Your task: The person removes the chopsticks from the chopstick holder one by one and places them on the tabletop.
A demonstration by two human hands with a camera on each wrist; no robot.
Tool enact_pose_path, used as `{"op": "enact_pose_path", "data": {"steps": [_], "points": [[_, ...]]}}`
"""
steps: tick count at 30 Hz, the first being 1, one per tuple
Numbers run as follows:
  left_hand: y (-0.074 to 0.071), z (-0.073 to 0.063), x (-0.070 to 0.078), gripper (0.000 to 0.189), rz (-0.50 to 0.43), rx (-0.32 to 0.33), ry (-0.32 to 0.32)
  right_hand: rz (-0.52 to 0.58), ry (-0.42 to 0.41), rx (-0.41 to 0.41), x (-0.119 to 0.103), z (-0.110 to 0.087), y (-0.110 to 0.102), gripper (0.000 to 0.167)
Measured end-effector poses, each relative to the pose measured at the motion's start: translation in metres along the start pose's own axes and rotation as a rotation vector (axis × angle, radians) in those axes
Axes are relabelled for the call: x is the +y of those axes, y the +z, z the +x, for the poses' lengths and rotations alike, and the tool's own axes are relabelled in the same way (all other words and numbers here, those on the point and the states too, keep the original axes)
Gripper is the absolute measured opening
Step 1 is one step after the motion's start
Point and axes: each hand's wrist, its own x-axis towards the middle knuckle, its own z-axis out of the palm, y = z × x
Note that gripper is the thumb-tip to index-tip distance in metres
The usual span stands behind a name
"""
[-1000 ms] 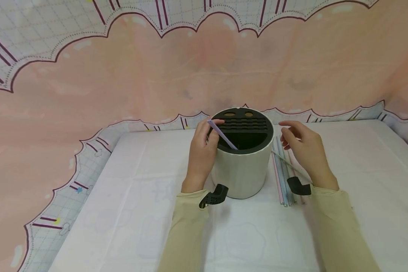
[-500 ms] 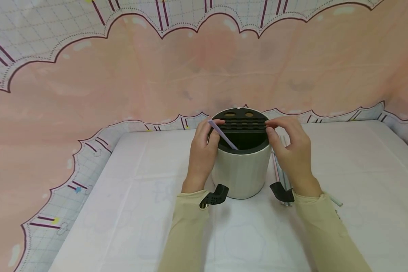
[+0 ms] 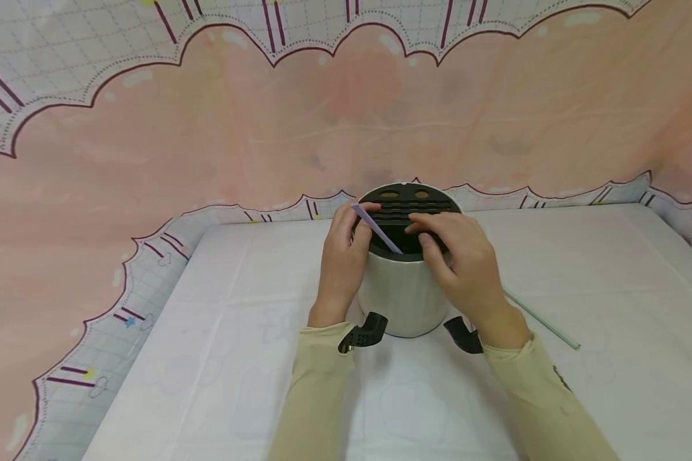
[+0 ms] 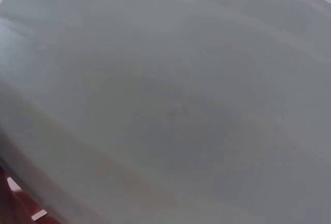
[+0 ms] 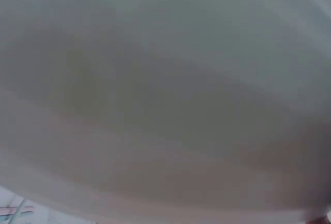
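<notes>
A white cylindrical holder with a black slotted top stands upright on the table. A thin purple stick leans from the holder's open front compartment towards the left rim. My left hand grips the holder at that rim, with the index finger reaching over the top beside the stick. Over the right part of the compartment, my right hand has loosely bent fingers and a gap between thumb and index finger. Nothing shows in that gap. The holder's pale wall fills both wrist views, in the left and right.
A pale green stick lies slantwise on the white-covered table, right of the holder. Pinkish and blue sticks show at the lower left of the right wrist view. A peach patterned cloth hangs behind.
My right hand has come left from above the loose sticks, past the holder's right rim, to over the compartment. It now hides most of those sticks. My left hand and the purple stick stay put.
</notes>
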Motion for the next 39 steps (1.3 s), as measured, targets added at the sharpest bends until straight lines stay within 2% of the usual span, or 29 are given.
{"op": "enact_pose_path", "data": {"steps": [7,11,14,17,22,28,39], "points": [[0.000,-0.001,0.000,0.032,0.007,0.008,0.015,-0.109,-0.034,-0.102,-0.014,-0.001,0.003,0.028],[0.000,-0.002,0.000,0.032,0.007,0.009,0.011,-0.159,-0.046,-0.196,-0.018,-0.001,-0.001,0.028],[0.000,-0.003,0.000,0.032,-0.001,0.012,0.015,-0.172,-0.043,-0.258,-0.022,-0.001,-0.004,0.031],[-0.001,-0.004,0.000,0.032,-0.006,0.017,0.035,-0.170,-0.028,-0.284,-0.024,-0.001,-0.005,0.032],[0.000,-0.004,-0.002,0.033,-0.014,0.020,0.067,-0.151,-0.018,-0.275,-0.024,-0.001,-0.006,0.031],[0.001,-0.004,-0.003,0.031,-0.006,0.010,0.067,-0.084,-0.013,-0.222,-0.020,-0.001,-0.008,0.025],[0.000,-0.003,-0.002,0.031,0.019,0.011,0.059,-0.006,0.129,-0.119,-0.019,0.002,-0.016,0.013]]}}
